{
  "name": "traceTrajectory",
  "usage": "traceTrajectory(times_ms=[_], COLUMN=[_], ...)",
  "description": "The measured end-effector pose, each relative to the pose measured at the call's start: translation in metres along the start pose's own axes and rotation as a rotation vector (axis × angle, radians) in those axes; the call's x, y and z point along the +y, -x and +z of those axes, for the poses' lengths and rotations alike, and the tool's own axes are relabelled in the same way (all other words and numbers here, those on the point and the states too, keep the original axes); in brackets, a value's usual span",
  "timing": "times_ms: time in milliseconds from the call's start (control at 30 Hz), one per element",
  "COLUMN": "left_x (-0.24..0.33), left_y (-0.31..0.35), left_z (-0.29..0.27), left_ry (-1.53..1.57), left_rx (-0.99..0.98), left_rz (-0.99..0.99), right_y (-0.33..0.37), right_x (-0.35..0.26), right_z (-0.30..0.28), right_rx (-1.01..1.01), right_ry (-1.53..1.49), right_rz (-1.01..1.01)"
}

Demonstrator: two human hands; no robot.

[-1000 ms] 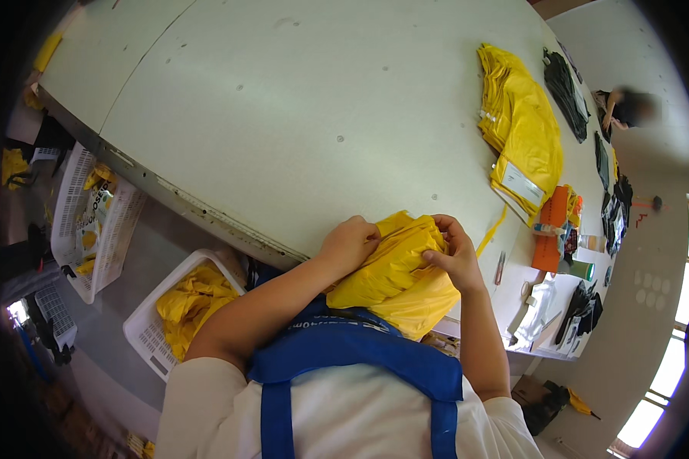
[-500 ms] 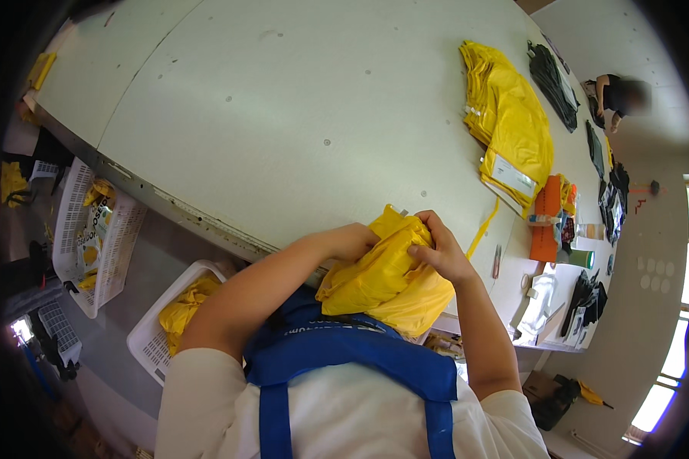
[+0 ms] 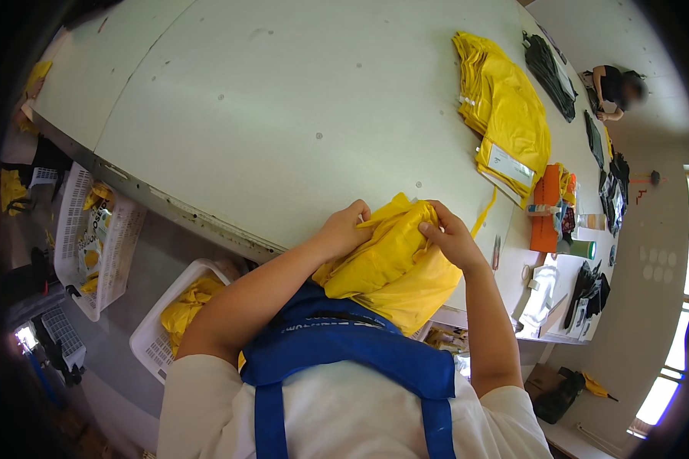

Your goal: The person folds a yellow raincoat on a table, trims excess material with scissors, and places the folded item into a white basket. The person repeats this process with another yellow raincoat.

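Observation:
A bunched piece of thin, shiny yellow fabric [image 3: 383, 264] lies across my lap and the table's near edge, its lower part hanging over my blue apron. My left hand [image 3: 347, 229] pinches its upper left edge between thumb and fingers. On the other side, my right hand [image 3: 453, 239] grips the top right edge, thumb in front and fingers behind. Folds hide some of the fingertips. Farther right on the table lies a stack of folded yellow fabric pieces [image 3: 509, 111] with a white paper label [image 3: 511, 164] and a trailing yellow strap.
The pale table [image 3: 268, 92] has an edge running down the left. Below it stand a white basket [image 3: 142, 336] of yellow fabric and another white basket [image 3: 122, 264]. An orange box [image 3: 544, 222], a green cylinder [image 3: 582, 249] and dark folded bundles [image 3: 551, 76] lie right. A person [image 3: 611, 86] works beyond.
My left hand has come out of the fabric's folds and moved up to its upper left edge. My right hand has shifted slightly along the top, and the fabric's top edge is raised a little.

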State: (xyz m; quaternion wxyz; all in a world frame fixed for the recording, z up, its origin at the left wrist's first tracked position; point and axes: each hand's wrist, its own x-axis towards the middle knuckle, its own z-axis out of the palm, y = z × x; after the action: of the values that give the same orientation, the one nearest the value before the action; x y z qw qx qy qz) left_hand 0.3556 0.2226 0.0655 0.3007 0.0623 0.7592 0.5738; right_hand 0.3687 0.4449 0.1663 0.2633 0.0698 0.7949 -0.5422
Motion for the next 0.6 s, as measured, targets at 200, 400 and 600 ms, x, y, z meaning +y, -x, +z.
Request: traceTrajectory(times_ms=[200,400,600], left_x=[0.019,0.035,0.040], left_y=[-0.011,-0.006,0.003], left_z=[0.003,0.000,-0.010], left_ry=[-0.100,-0.424,-0.641], left_rx=[0.264,0.342,0.220], left_rz=[0.181,0.377,0.492], right_y=[-0.014,-0.024,-0.051], right_x=[0.008,0.031,0.041], right_z=[0.031,0.058,0.049], right_rx=[0.154,0.333,0.464], right_ry=[0.817,0.575,0.516], right_rz=[-0.324,-0.367,-0.249])
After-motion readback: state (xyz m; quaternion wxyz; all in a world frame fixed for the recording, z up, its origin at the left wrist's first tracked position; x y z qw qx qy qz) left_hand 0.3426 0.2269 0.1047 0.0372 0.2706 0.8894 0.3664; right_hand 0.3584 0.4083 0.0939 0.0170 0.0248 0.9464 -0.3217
